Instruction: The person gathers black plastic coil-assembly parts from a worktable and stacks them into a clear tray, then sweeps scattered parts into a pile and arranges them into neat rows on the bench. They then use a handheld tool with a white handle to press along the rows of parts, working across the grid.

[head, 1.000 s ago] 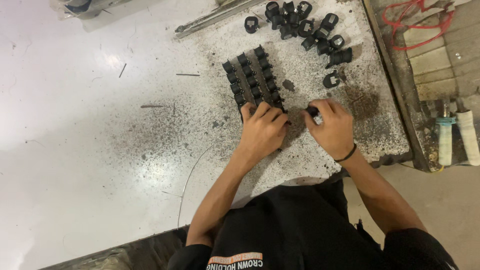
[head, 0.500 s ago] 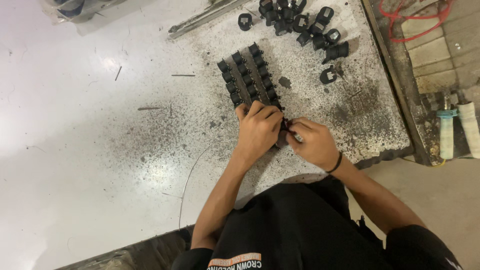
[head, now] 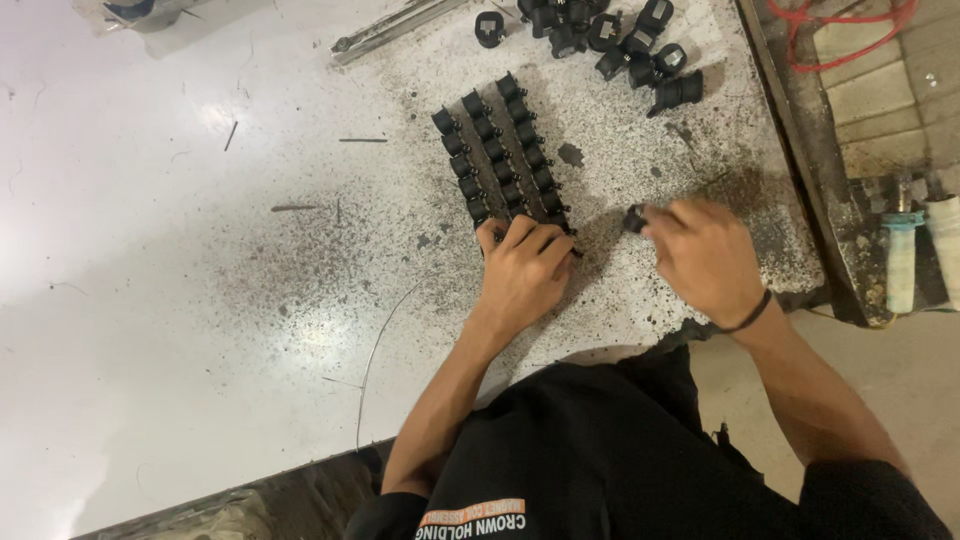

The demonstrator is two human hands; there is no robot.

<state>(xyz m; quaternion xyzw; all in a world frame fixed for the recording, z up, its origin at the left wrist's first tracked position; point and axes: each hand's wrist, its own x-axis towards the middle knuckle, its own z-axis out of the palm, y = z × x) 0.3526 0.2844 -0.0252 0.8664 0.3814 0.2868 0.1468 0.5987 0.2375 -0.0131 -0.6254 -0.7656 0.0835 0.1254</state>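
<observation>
White, grit-speckled tabletop (head: 200,250) carries three rows of black parts (head: 497,155); left hand (head: 525,270) presses curled fingers on their near end. Right hand (head: 705,255) pinches one black part (head: 634,218) beside them.

Three rows (head: 500,155) of black parts are laid side by side at 12 o'clock, roughly six or seven counted per row. About ten loose parts (head: 610,35) are heaped at 1 o'clock. Two hands and two tubes (head: 915,255) at 3 o'clock are seen.
</observation>
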